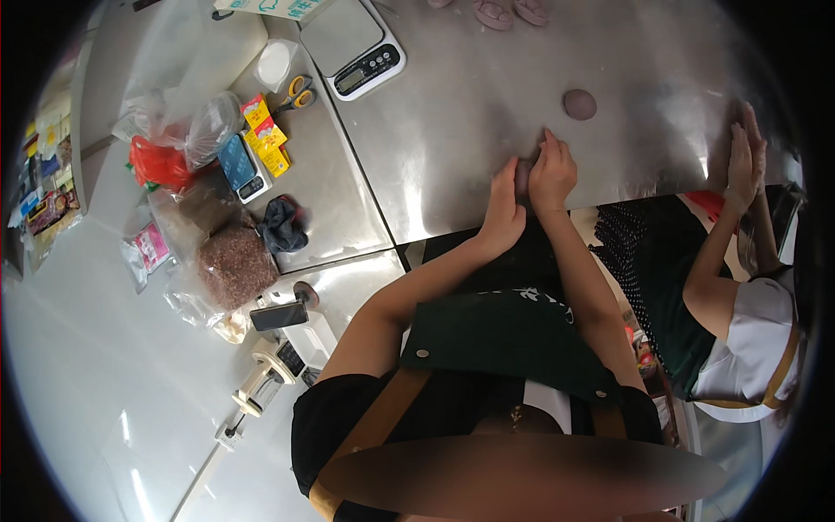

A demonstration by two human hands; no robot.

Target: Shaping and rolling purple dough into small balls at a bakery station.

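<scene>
Between my two hands, near the front edge of the steel table point(461, 113), is a small purplish-brown piece of dough point(522, 177). My left hand point(502, 209) presses against its left side, fingers together and pointing away from me. Curved around its right side, my right hand point(551, 177) hides much of the dough. A smooth round dough ball point(580, 104) of the same colour rests on the steel, beyond and to the right of my hands. Several flattened, patterned dough pieces point(493, 14) lie at the far edge of the picture.
A digital scale point(367, 71) stands far left, near scissors point(298, 93) and yellow packets point(264, 136). Further left are a smaller scale point(252, 186), a dark cloth point(283, 224) and a bag of brown granules point(237, 265). At the right, a co-worker's hands point(745, 161) are pressed together.
</scene>
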